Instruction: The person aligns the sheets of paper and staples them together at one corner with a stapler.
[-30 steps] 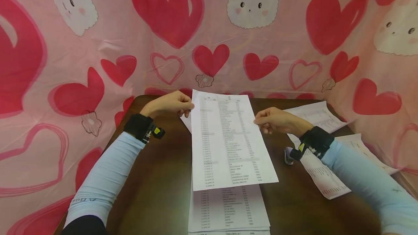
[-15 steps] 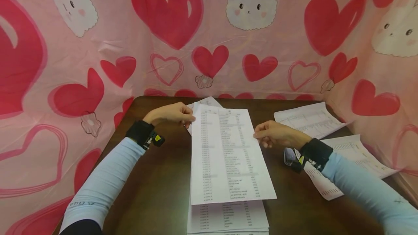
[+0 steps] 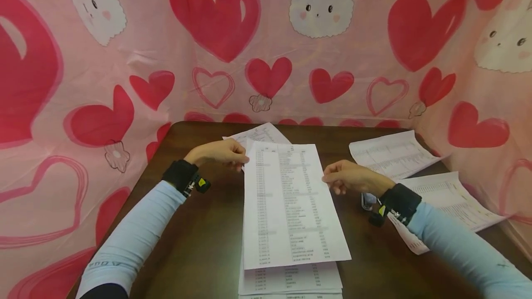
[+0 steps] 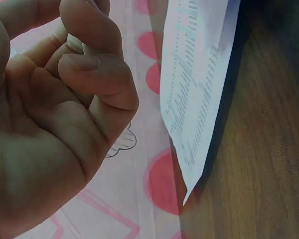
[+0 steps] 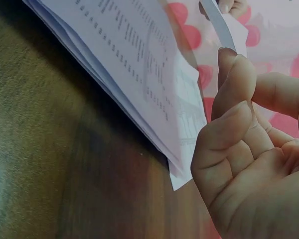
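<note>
Stack nearest, printed and a little uneven at its lower edge: lay on the desk and ran off the bottom of the head view. Over it, the sheet, printed in columns: pinched at its left edge by the left hand and at its right edge by the right hand. Came down nearer the stack over the last second, carried by both hands. Seemed close to being laid on top, though not yet squared: jutted past the stack's right side at the near corner, stopped short of its lower edge and cast a shadow there, probably while slightly raised. Just beside the right wrist, a small object: too covered to name. Farther right, printed papers: partly hidden behind the right arm. Beyond the top edge, a loose sheet: showed more fully than a second ago. Behind everything, pink cloth.

Could not tell touching from apart between sheet and stack, nor read the print. In the left wrist view, did not find the sheet in the fingers; judged that grip from the head view. In the right wrist view, made out only a thin, pale strip, edge-on.
</note>
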Available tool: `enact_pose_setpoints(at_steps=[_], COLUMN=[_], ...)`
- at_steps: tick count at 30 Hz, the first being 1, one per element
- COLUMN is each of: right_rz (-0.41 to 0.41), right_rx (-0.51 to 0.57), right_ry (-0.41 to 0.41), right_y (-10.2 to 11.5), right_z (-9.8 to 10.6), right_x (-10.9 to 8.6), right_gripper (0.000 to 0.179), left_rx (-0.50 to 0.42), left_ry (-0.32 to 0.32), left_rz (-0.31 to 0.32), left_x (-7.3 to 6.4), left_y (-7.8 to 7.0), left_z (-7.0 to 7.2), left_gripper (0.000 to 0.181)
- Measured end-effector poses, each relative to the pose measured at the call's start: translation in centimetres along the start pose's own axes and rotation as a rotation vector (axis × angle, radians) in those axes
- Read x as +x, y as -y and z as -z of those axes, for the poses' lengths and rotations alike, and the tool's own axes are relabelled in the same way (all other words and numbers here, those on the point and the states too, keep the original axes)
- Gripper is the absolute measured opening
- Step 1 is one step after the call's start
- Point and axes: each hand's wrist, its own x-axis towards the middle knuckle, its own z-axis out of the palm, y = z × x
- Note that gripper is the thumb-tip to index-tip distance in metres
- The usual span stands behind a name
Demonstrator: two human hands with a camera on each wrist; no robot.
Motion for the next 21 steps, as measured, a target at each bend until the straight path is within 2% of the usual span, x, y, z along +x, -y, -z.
enact_pose_setpoints(at_steps=[14,21], right_rz=[0.000,-0.033], right_rx=[-0.001,-0.010], right_ry=[0.026,0.025], right_y=[-1.4,-2.2], right_z=[-0.6,-0.9], right_x=[0.7,0.9], right_gripper=[0.011,0.011], left_rx=[0.025,-0.011], left_ry=[0.040,0.047], left_rz=[0.023,0.078], left_x=[0.4,0.6], left_y=[0.9,2.1], left_z=[-1.1,-1.8], left_gripper=[0.030,0.031])
